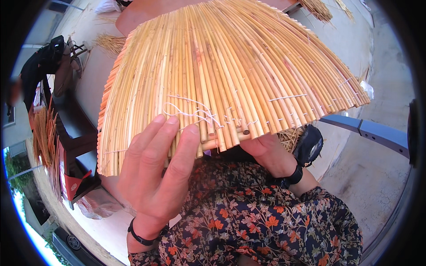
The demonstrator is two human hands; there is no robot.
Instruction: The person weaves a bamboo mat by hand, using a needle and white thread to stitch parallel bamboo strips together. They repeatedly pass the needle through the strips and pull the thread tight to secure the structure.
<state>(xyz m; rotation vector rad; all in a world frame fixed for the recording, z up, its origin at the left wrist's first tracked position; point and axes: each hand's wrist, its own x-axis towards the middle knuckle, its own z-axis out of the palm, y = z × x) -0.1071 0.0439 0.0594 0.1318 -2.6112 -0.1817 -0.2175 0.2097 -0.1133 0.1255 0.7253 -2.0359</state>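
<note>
- Reed mat (213, 66) fills the upper middle of the frame, its near edge above the person's lap, its rods fanning apart there.
- Hands: the left hand (162, 164) lays extended fingers on the near edge, unclenched; its thumb is hidden, so I cannot tell whether it pinches. The right hand (266, 148) reaches under that edge, right of centre; its fingers are covered, and I cannot tell whether they grasp.
- A loose loop of white thread (188, 107) lies just beyond the left fingertips. It could snag on rod ends or tangle if pulled carelessly.
- Rod ends at the near edge are uneven, with a short crosswise reed (211, 145) beneath. If the stitching there is slack, rods could slip or splay; pressing hard from above without support below might crack one.
- Reddish-brown tabletop (133, 17), as it appears, shows past the far edge, upper left of centre; whether the mat rests on it is unclear.
- Around it: pale floor (350, 195) at lower right, loose straw (111, 43) at upper left, upright reeds (44, 142) beside dark furniture (73, 142) at left, a blue-grey metal bar (377, 135) at right, and a car (73, 241) at lower left.
</note>
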